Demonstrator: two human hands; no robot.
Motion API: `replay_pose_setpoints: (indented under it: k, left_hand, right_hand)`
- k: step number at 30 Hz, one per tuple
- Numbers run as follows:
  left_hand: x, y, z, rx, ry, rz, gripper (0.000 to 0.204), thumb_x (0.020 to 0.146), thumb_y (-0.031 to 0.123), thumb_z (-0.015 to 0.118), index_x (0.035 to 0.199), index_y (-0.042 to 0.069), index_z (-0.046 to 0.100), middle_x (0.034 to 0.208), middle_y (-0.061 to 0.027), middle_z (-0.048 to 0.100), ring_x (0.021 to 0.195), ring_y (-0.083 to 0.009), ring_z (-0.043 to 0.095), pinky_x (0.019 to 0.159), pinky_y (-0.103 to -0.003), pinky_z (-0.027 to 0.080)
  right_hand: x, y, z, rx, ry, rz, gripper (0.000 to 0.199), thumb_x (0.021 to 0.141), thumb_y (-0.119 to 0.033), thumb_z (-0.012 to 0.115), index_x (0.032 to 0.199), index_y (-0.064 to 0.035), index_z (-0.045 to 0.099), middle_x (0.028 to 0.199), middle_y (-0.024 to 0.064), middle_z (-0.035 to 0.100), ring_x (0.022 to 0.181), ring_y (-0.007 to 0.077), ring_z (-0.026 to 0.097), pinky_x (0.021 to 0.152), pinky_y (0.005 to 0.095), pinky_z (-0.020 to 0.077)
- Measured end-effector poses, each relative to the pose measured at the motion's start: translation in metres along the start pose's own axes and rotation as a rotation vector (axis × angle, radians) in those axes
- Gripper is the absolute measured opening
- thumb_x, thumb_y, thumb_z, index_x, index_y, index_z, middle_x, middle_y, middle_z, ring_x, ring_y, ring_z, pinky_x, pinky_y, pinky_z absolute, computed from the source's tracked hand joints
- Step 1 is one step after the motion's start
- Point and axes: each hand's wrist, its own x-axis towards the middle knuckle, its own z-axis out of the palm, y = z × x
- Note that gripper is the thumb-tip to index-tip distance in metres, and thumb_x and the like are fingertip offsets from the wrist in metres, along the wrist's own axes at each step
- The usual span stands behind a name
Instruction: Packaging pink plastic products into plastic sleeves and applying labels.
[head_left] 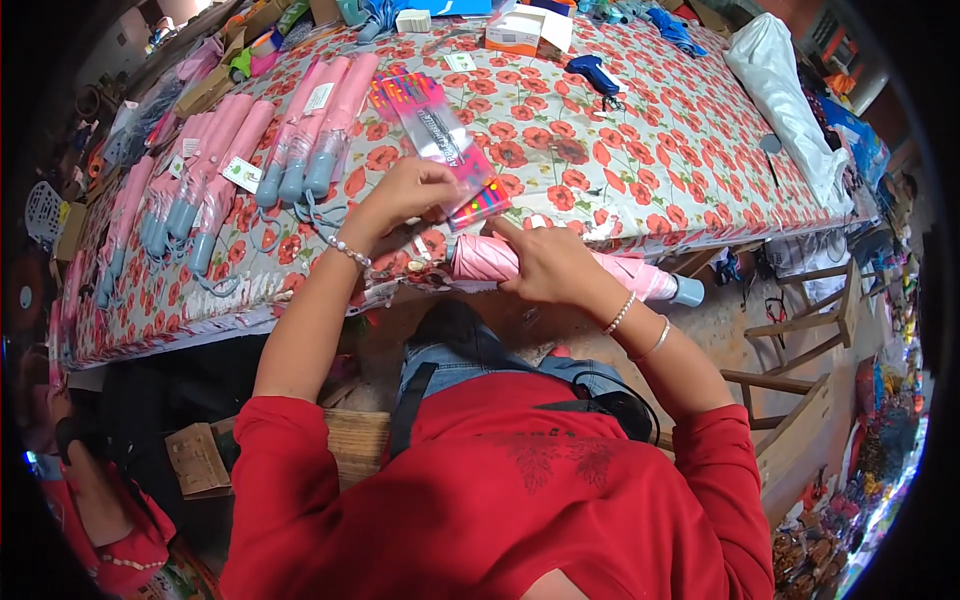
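A folded pink umbrella (622,270) with a grey-blue end cap lies along the table's front edge. My right hand (552,262) is closed around its middle, the index finger reaching toward its left end. Just left of that end, my left hand (408,193) has its fingers curled and pinched together beside a clear plastic packet (440,135) with bright multicoloured printing. Whatever sits between the left fingertips is hidden. More pink umbrellas (338,110) with grey-blue handles, wrist cords and white tags lie in clear sleeves to the left.
A poppy-patterned cloth (600,150) covers the table. Farther back are a blue tagging-gun-like tool (594,73), an orange and white box (514,32) and a white wrapped bundle (785,105). Wooden stools (815,310) stand at right. Another person's arm (95,490) shows at lower left.
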Motion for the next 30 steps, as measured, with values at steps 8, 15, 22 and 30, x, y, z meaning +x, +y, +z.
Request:
replay_pose_setpoints:
  k: [8,15,22,30]
  left_hand:
    - [-0.016,-0.015,0.026,0.492,0.178,0.302,0.011,0.068,0.009,0.067,0.073,0.000,0.064,0.060,-0.0080,0.060,0.052,-0.0175,0.052,0.052,-0.029,0.043]
    - [-0.018,-0.012,0.043,0.593,0.326,0.513,0.013,0.069,0.008,0.066,0.077,-0.002,0.064,0.069,-0.0109,0.063,0.055,-0.0202,0.052,0.054,-0.030,0.043]
    - [-0.022,-0.019,0.050,0.339,0.428,0.489,0.014,0.074,0.007,0.064,0.083,-0.003,0.066,0.071,-0.0111,0.063,0.055,-0.0197,0.051,0.053,-0.030,0.042]
    - [-0.019,-0.005,0.058,0.259,0.507,0.622,0.015,0.081,0.009,0.061,0.088,-0.003,0.067,0.065,-0.0074,0.060,0.053,-0.0165,0.049,0.052,-0.027,0.041]
  right_hand:
    - [-0.002,0.006,-0.011,0.208,0.037,0.042,0.047,0.067,-0.026,0.064,0.108,-0.0063,0.054,0.083,0.0195,0.065,0.073,0.0371,0.061,0.060,0.0425,0.0456]
    - [0.010,0.008,-0.020,0.347,0.055,0.155,0.043,0.070,-0.030,0.062,0.102,-0.0033,0.056,0.083,0.0196,0.065,0.074,0.0372,0.061,0.062,0.0418,0.0467]
    - [0.005,0.022,-0.017,0.131,-0.035,0.286,0.044,0.070,-0.033,0.061,0.098,0.0001,0.055,0.081,0.0212,0.064,0.073,0.0378,0.061,0.063,0.0422,0.0475]
    - [0.012,0.023,-0.014,0.089,-0.008,0.269,0.039,0.069,-0.024,0.062,0.095,0.0018,0.050,0.078,0.0239,0.062,0.069,0.0403,0.058,0.061,0.0437,0.0455]
